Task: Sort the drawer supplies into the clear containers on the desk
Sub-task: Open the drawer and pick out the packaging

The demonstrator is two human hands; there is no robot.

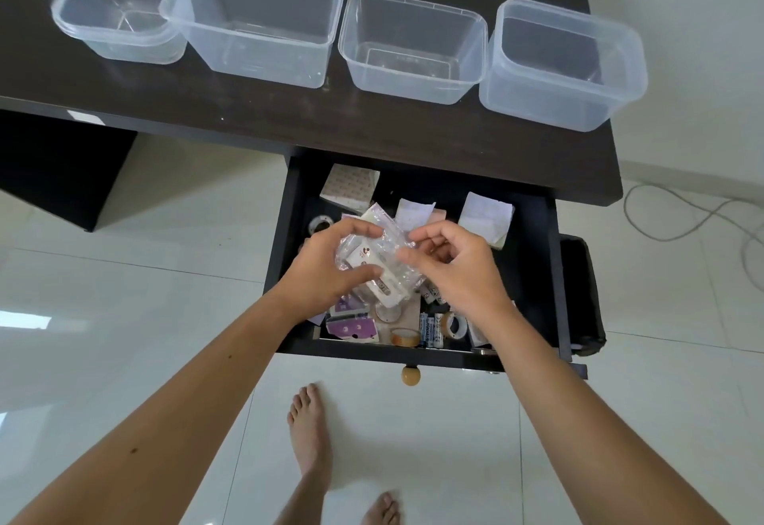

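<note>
Clear packet [378,264] held above the open drawer [533,260], long axis running far-left to near-right, left hand [326,272] curled round its near-left side, right hand [454,268] fingers [407,254] pinching the right edge; the four empty clear containers [413,47] sit straight ahead on the desk [248,111], both hands about equally near.
</note>
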